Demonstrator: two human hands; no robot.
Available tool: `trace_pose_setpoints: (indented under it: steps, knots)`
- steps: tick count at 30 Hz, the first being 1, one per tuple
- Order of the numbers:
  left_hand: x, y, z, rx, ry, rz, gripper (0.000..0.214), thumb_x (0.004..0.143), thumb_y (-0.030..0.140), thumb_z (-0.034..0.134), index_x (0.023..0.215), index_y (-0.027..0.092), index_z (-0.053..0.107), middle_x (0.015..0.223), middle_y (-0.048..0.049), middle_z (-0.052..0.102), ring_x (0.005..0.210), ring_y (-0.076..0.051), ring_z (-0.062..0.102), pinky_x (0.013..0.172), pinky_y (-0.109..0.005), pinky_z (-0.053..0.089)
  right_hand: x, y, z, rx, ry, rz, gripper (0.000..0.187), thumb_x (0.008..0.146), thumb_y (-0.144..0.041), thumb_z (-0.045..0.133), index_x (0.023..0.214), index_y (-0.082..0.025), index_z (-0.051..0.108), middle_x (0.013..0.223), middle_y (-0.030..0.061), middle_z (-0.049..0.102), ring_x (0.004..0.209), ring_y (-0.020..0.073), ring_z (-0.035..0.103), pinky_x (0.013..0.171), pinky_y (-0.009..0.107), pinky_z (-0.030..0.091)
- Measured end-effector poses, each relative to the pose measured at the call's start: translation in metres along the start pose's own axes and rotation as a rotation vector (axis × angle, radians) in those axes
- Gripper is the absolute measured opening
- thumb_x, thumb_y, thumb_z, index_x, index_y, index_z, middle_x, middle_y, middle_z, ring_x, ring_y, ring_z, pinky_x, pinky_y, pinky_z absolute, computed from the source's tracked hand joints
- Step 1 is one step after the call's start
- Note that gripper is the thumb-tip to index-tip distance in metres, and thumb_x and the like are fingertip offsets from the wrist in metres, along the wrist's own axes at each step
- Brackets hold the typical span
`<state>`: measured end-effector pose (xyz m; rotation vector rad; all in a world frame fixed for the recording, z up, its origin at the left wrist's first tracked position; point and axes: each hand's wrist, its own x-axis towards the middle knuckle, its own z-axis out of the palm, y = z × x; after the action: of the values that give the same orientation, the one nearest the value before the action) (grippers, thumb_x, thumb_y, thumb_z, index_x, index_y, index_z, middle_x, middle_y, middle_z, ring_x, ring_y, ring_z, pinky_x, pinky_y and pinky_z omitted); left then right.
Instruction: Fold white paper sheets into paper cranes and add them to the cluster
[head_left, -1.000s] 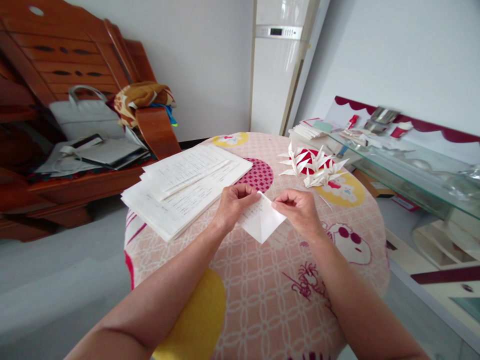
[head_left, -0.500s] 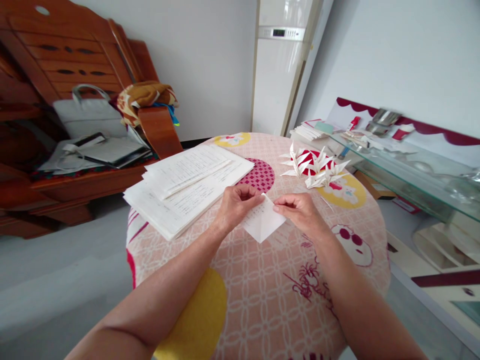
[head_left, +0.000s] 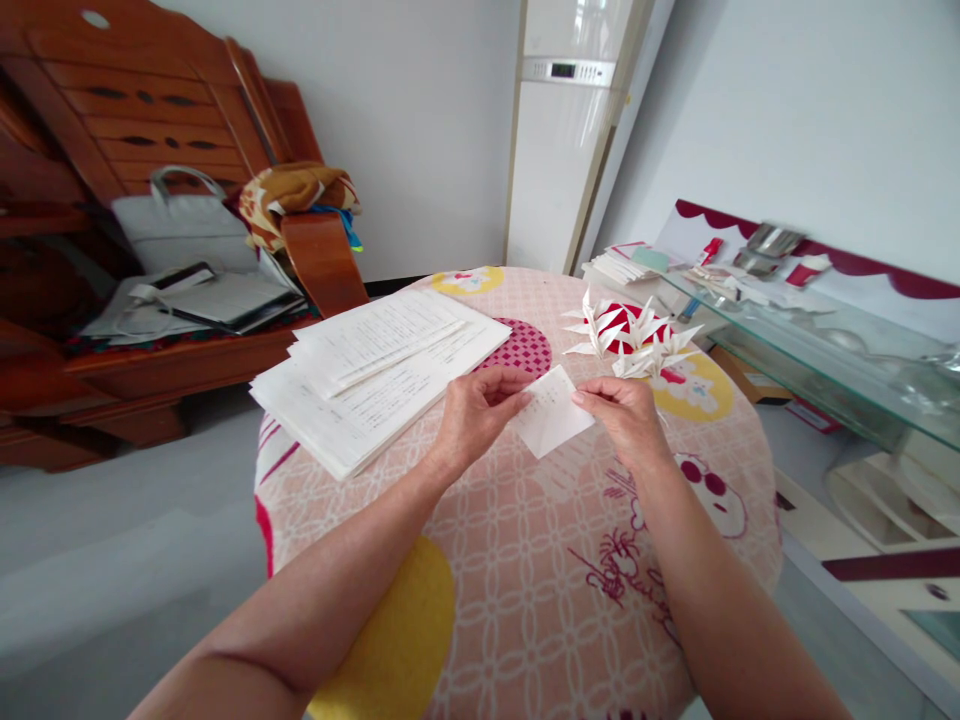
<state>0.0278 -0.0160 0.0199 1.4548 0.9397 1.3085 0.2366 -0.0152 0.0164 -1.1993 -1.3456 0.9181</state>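
A small folded white paper (head_left: 551,420), diamond-shaped with faint printed text, hangs just above the round table's patterned pink cloth (head_left: 525,560). My left hand (head_left: 476,410) pinches its left corner with closed fingers. At its right corner, my right hand (head_left: 622,415) pinches it too. Behind my hands lie several folded white paper cranes (head_left: 630,335) on the cloth. A stack of printed sheets (head_left: 375,370) lies to the left of my left hand.
A wooden bench (head_left: 150,370) at the left carries a grey bag (head_left: 184,225), papers and a folded blanket. A glass-topped shelf (head_left: 810,330) with small items stands at the right. A tall white air conditioner (head_left: 559,130) stands in the corner.
Both hands have turned and lifted the folded paper a little, moving it slightly right. My view has shifted a bit to the left.
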Motion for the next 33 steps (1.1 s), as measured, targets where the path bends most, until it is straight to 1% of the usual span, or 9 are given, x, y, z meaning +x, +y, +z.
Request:
trace_pose_setpoints:
  steps: [8,13,16,19,21,24,27,30,33]
  knots:
    - [0.000,-0.003,0.000,0.058,0.039,0.029,0.021,0.077,0.026,0.074,0.093,0.013,0.075,0.084,-0.0074,0.077,0.074,-0.017,0.071,0.065,-0.024,0.056,-0.002,-0.005,0.001,0.041,-0.019,0.051,0.015,0.063,-0.032,0.079,0.067,-0.018,0.076,0.062,-0.0003,0.065,0.056,0.0125,0.051,0.054,0.025,0.039]
    - [0.003,-0.005,-0.001,-0.011,0.039,-0.041,0.023,0.072,0.027,0.076,0.090,0.013,0.075,0.081,-0.0071,0.076,0.072,-0.017,0.070,0.063,-0.025,0.055,-0.002,-0.005,0.000,0.032,-0.052,0.092,0.018,0.063,-0.034,0.078,0.062,-0.016,0.073,0.055,-0.0018,0.059,0.052,0.0104,0.045,0.050,0.024,0.034]
    - [0.007,-0.014,-0.004,0.000,0.004,-0.104,0.027,0.069,0.027,0.075,0.092,0.012,0.073,0.075,-0.0053,0.074,0.064,-0.015,0.067,0.058,-0.024,0.050,0.000,0.000,0.001,0.044,-0.068,0.167,0.021,0.059,-0.035,0.079,0.062,-0.016,0.072,0.053,-0.0013,0.060,0.050,0.0105,0.047,0.048,0.024,0.036]
    - [0.012,-0.028,-0.009,0.113,-0.035,-0.155,0.028,0.070,0.024,0.071,0.095,0.013,0.071,0.063,-0.0011,0.069,0.053,-0.012,0.060,0.050,-0.021,0.043,0.003,0.010,0.007,0.035,-0.074,0.276,0.021,0.054,-0.033,0.079,0.063,-0.016,0.070,0.053,-0.0007,0.061,0.047,0.0121,0.050,0.043,0.024,0.037]
    - [0.017,-0.036,-0.011,0.245,-0.076,-0.193,0.026,0.067,0.019,0.068,0.092,0.014,0.071,0.056,0.0022,0.065,0.048,-0.011,0.055,0.047,-0.020,0.039,0.005,0.019,0.011,-0.028,-0.065,0.295,0.019,0.054,-0.031,0.076,0.064,-0.016,0.070,0.054,-0.0006,0.063,0.045,0.0115,0.050,0.040,0.023,0.034]
    - [0.022,-0.044,-0.014,0.444,-0.132,-0.202,0.022,0.064,0.014,0.066,0.085,0.015,0.071,0.052,0.0037,0.062,0.045,-0.010,0.052,0.048,-0.020,0.036,0.008,0.029,0.015,-0.179,-0.065,0.254,0.014,0.055,-0.025,0.073,0.065,-0.016,0.070,0.052,-0.0021,0.062,0.043,0.0087,0.046,0.041,0.021,0.033]
    - [0.025,-0.046,-0.015,0.573,-0.167,-0.181,0.019,0.064,0.014,0.066,0.082,0.016,0.072,0.058,0.0015,0.066,0.048,-0.012,0.055,0.051,-0.022,0.038,0.011,0.034,0.016,-0.256,-0.102,0.235,0.009,0.057,-0.020,0.069,0.064,-0.016,0.072,0.051,-0.0028,0.061,0.043,0.0081,0.045,0.043,0.021,0.034]
    - [0.027,-0.048,-0.016,0.637,-0.190,-0.148,0.016,0.064,0.015,0.066,0.079,0.017,0.072,0.061,0.0005,0.068,0.052,-0.013,0.058,0.053,-0.022,0.039,0.012,0.034,0.015,-0.312,-0.126,0.227,0.007,0.059,-0.017,0.067,0.064,-0.016,0.072,0.052,-0.0022,0.062,0.045,0.0092,0.048,0.046,0.022,0.036]
    - [0.027,-0.052,-0.017,0.701,-0.207,-0.105,0.014,0.065,0.013,0.064,0.077,0.017,0.071,0.060,0.0009,0.067,0.054,-0.013,0.058,0.055,-0.022,0.039,0.013,0.032,0.015,-0.444,-0.137,0.163,0.004,0.060,-0.015,0.068,0.061,-0.016,0.072,0.054,-0.0010,0.064,0.051,0.0117,0.054,0.051,0.024,0.038]
